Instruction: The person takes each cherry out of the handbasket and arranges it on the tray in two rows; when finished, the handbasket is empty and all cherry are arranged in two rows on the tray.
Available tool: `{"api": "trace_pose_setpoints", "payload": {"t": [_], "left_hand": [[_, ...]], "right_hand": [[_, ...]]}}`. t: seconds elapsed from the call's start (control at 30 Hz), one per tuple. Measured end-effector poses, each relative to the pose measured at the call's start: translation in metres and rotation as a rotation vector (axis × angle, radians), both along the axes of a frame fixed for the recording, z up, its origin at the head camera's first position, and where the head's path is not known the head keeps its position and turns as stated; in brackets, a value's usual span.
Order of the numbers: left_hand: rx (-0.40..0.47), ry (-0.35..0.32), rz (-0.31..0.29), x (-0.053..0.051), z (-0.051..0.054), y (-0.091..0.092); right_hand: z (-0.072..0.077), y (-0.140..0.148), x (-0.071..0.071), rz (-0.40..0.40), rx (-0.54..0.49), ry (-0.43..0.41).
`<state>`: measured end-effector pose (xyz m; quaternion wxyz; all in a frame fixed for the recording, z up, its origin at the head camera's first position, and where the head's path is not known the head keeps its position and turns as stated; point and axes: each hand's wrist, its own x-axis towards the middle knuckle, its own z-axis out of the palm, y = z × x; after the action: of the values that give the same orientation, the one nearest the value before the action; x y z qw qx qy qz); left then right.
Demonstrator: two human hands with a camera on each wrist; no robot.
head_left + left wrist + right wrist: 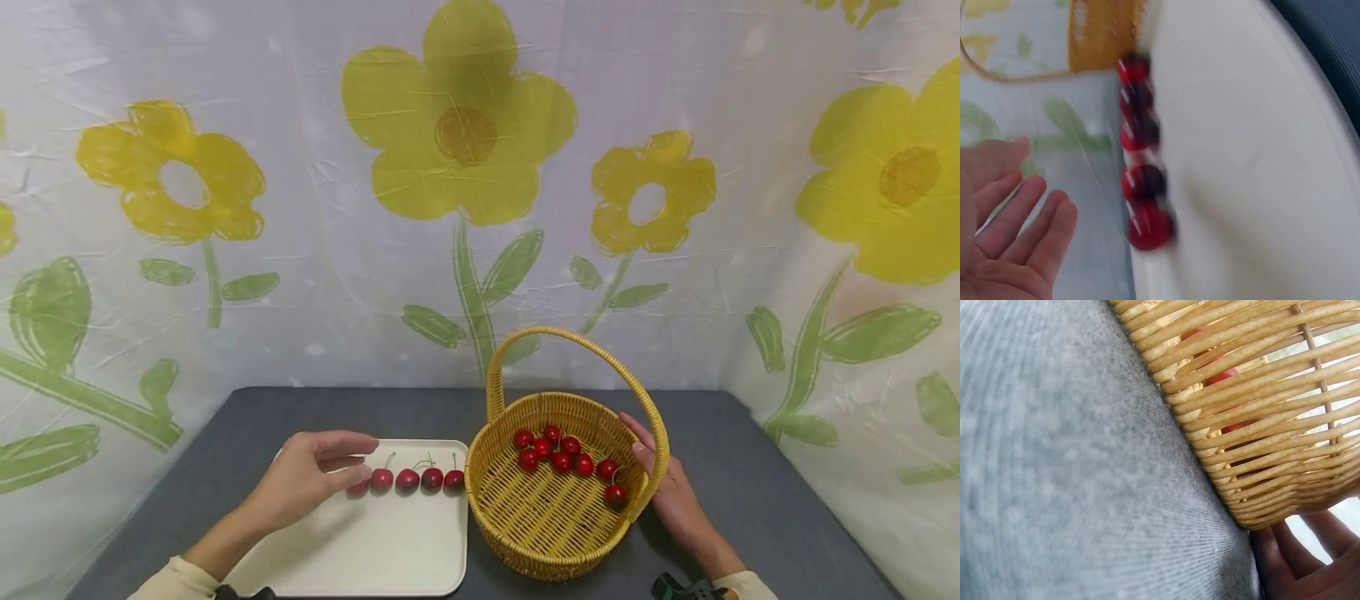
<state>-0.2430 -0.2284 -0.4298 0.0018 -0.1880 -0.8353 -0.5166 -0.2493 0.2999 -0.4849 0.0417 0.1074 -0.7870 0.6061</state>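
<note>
the row of cherries (407,481) runs left to right at lower centre, stems (453,461) upward, on the tray (375,550); the left hand (311,475), empty, fingers parted, partly blocks its left end. the right hand (678,500) rests unclenched against the basket (547,567), lower right.

A tray (375,550) bearing cherries (407,481) lies left of, perhaps touching, a basket (528,529) holding more cherries (562,462).

Left grip (311,471) relaxed, right grip (672,490) outstretched
</note>
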Motion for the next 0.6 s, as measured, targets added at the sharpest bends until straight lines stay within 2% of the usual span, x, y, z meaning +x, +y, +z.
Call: {"api": "trace_pose_setpoints", "payload": {"t": [0.17, 0.33, 0.43, 0.6], "left_hand": [[0.102, -0.079, -0.157, 0.006, 0.015, 0.039], [0.183, -0.121, -0.334, 0.004, 0.024, 0.086], [0.185, -0.095, -0.411, 0.0, 0.03, 0.115], [0.085, 0.004, -0.43, -0.011, 0.044, 0.163]], "right_hand": [[-0.001, 0.001, -0.002, -0.003, 0.003, -0.009], [0.0, 0.0, -0.001, -0.008, 0.003, -0.01], [0.0, 0.0, -0.001, -0.012, 0.003, -0.003], [-0.001, 0.001, -0.001, -0.006, 0.0, 0.004]]}}
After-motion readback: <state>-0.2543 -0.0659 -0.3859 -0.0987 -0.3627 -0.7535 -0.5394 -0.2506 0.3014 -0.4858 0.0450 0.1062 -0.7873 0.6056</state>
